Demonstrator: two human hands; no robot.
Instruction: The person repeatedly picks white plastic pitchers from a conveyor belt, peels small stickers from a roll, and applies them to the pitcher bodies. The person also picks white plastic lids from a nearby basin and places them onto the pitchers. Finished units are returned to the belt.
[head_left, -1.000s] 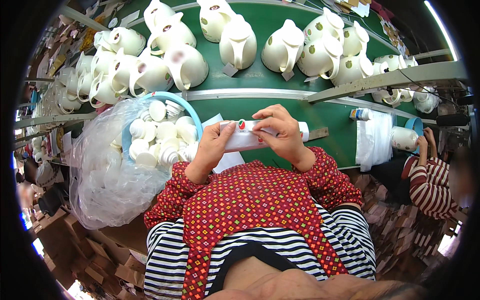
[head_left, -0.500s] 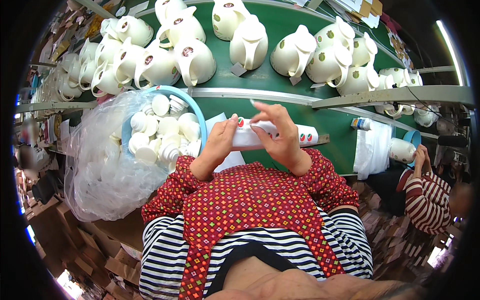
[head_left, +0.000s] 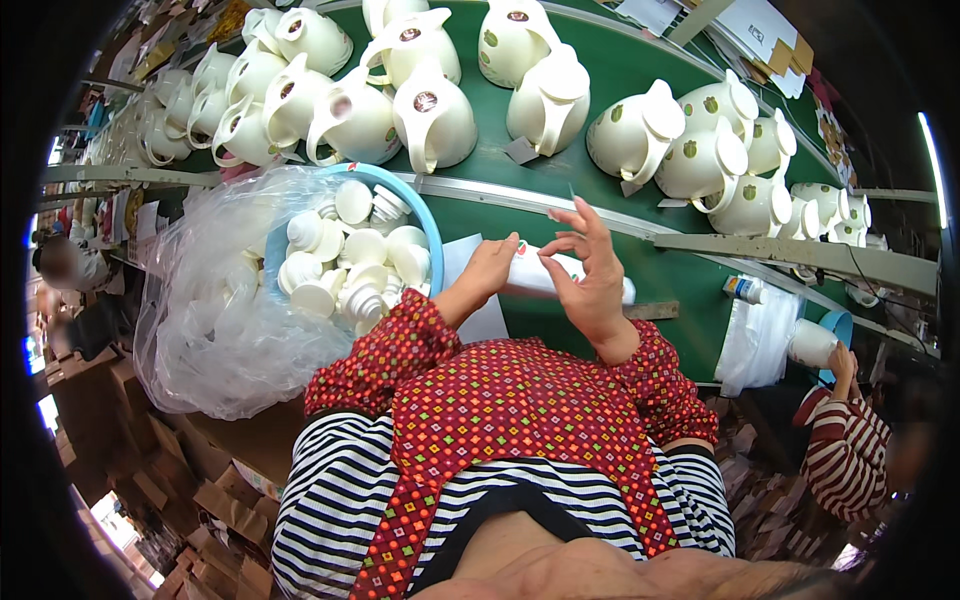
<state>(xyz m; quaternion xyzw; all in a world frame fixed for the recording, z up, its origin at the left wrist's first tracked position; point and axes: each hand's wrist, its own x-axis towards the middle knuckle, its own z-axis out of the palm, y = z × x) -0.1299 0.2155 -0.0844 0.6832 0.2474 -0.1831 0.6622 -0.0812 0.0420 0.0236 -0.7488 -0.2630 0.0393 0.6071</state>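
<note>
At the far left a clear plastic bag [head_left: 215,330] bulges beside the green surface [head_left: 600,90], and against it sits a round blue basin [head_left: 425,225] heaped with white caps [head_left: 350,275]; about a dozen show, though those underneath cannot be counted. Above the basin, cream-white jugs [head_left: 430,115] with small round emblems crowd the green surface, roughly ten in the left and centre cluster. Just right of the basin the left hand [head_left: 487,272] is curled shut around the end of a white sticker strip [head_left: 545,272], which lies across the near edge of the surface between both hands. The right hand [head_left: 590,275] stands just above the strip's middle, fingers spread wide, thumb and forefinger pinched on something too small to make out. Farther right stand about seven more jugs [head_left: 700,160], and at the far right edge another person's hand [head_left: 840,360] is raised beside a white cup [head_left: 810,343].
</note>
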